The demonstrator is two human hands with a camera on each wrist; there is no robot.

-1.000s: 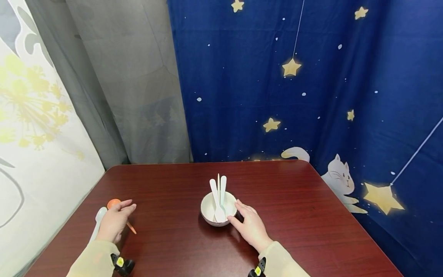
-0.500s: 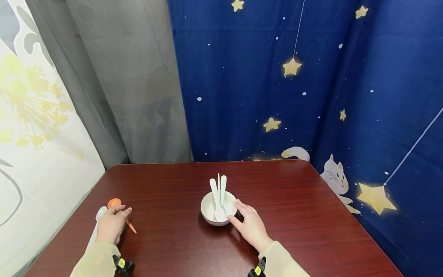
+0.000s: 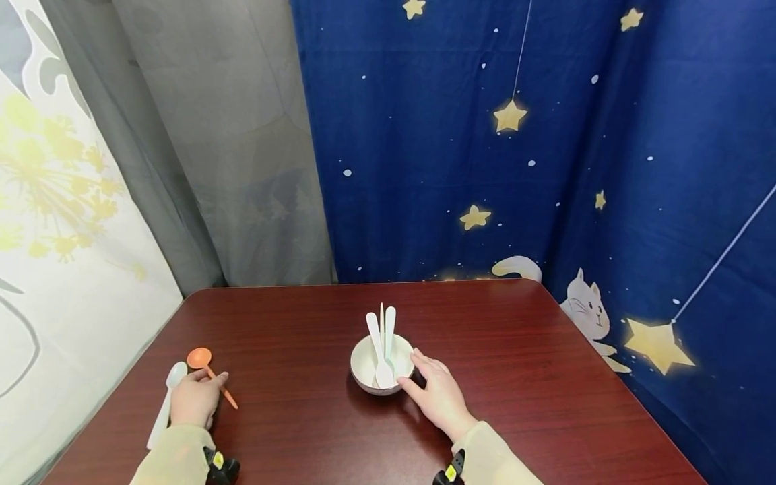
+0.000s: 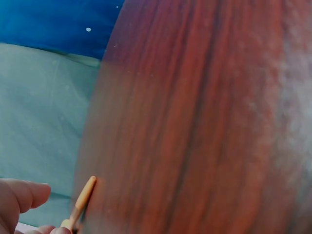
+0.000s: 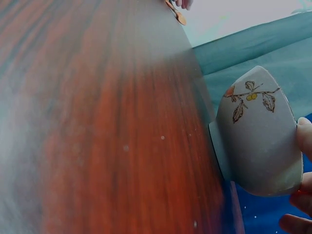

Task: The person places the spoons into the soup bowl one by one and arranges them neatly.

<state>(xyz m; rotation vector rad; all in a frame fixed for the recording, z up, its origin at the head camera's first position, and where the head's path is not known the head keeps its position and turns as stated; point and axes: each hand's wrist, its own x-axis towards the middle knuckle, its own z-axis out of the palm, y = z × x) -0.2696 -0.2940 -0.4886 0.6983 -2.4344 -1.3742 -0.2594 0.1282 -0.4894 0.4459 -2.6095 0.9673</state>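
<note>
In the head view, my left hand (image 3: 195,399) is over the table at the left, astride the handle of an orange spoon (image 3: 199,358). The left wrist view shows my thumb clear of the orange handle (image 4: 84,197), with fingertips close by it; contact is unclear. Just left of that hand lies a white spoon (image 3: 160,417). My right hand (image 3: 441,399) touches the near right rim of a pale bowl (image 3: 362,360) with thumb and fingertips, fingers fairly straight. Inside the bowl stand a white spoon (image 3: 383,370), a pale green utensil (image 3: 390,330) and a thin pointed stick (image 3: 382,320).
The dark red wooden table (image 3: 291,337) carries all of this. Behind it hang a grey curtain (image 3: 242,168) and a blue star-printed curtain (image 3: 436,148); a white patterned cloth (image 3: 73,323) borders the left edge.
My left hand has drawn back toward me off the orange spoon's bowl, which shows fully now, and its fingers have lowered beside the handle. The right hand stays at the bowl.
</note>
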